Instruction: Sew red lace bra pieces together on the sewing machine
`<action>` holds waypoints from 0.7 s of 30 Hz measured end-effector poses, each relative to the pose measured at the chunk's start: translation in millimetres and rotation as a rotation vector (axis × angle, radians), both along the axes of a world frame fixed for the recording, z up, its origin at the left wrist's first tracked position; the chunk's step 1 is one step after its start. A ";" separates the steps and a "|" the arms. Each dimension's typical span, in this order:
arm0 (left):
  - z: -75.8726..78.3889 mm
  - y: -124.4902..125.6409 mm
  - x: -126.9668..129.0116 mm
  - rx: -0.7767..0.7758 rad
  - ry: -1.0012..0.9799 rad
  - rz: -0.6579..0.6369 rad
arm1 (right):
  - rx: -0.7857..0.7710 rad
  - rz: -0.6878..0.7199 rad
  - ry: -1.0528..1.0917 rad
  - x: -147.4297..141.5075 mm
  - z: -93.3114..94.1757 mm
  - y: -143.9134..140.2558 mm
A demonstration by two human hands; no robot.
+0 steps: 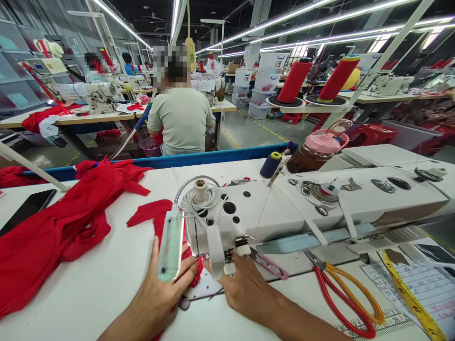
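1. a person sat at a white sewing machine [305, 208] on a white table [88, 284], both bare hands down by the needle end.
2. the left hand [161, 296] lay flat, fingers spread, pressing a small red fabric piece [156, 215] onto the table; it gripped nothing.
3. the right hand [245, 289] rested just beside the presser foot, fingers loosely curled toward the cloth's edge; whether they pinched it could not be told, as the machine head hid that spot.
4. the fabric looked like thin, soft knit: light, limp, likely to stretch and bunch, so best held flat under the palm or pinched at an edge.
5. a slim lamp [170, 246] on a bendy neck hung over the left hand, blocking part of the view.
6. a larger red garment [64, 222] lay crumpled to the left, near a dark phone [28, 208].
7. red-handled scissors [341, 293] and small snips [268, 265] lay to the right, by a yellow tape measure [408, 298].
8. a navy thread cone [270, 165] and a pink-lidded bottle [320, 149] stood behind the machine.
9. another person [181, 118] sat facing away at a far table.
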State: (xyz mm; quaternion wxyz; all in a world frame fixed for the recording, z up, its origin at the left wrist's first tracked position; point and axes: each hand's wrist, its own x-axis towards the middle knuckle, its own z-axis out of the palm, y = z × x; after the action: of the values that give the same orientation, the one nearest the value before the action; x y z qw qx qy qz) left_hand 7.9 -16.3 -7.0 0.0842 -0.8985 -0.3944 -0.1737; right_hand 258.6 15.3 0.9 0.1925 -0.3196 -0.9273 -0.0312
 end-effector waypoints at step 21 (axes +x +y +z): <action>-13.9 -6.6 -2.1 -0.037 0.014 0.054 | -0.034 0.034 -0.092 0.0 -5.9 -1.6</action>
State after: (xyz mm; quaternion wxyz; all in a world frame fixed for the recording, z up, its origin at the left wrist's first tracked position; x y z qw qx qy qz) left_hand 5.8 -22.9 -20.9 0.0747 -0.8900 -0.4212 -0.1578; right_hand 258.6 13.7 -5.1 0.1449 -0.3053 -0.9408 -0.0266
